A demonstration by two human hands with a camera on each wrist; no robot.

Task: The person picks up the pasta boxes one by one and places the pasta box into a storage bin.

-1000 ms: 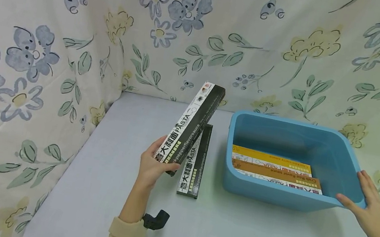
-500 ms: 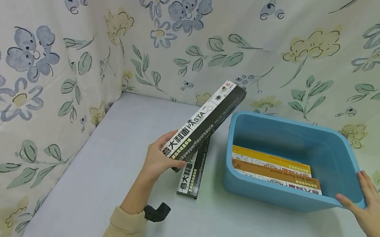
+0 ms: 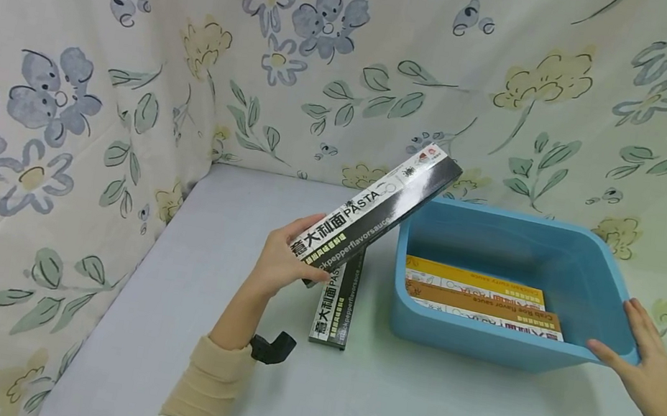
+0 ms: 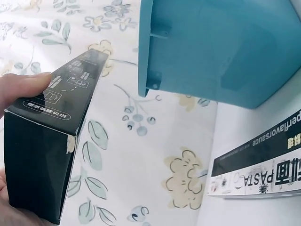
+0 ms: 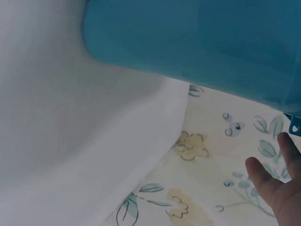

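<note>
My left hand (image 3: 277, 263) grips the near end of a black and white pasta box (image 3: 380, 210), black pepper flavour. The box is raised and slants up to the right, its far end by the left back corner of a blue plastic bin (image 3: 476, 341). In the left wrist view, the thumb (image 4: 29, 86) lies on the box's black side. A second such pasta box (image 3: 335, 304) lies on the table beneath it, partly hidden. My right hand (image 3: 652, 367) holds the bin's front right corner, thumb on the front rim and fingers at the right side.
Inside the bin lie a yellow pasta box (image 3: 479, 280) and an orange-brown pasta box (image 3: 488, 307), side by side at the left. The white table (image 3: 406, 409) meets a flowered cloth (image 3: 344, 57) at its back and left.
My left hand has moved right and slightly up with the held pasta box, which has turned clockwise so its far end nears the bin. The right hand stays on the bin.
</note>
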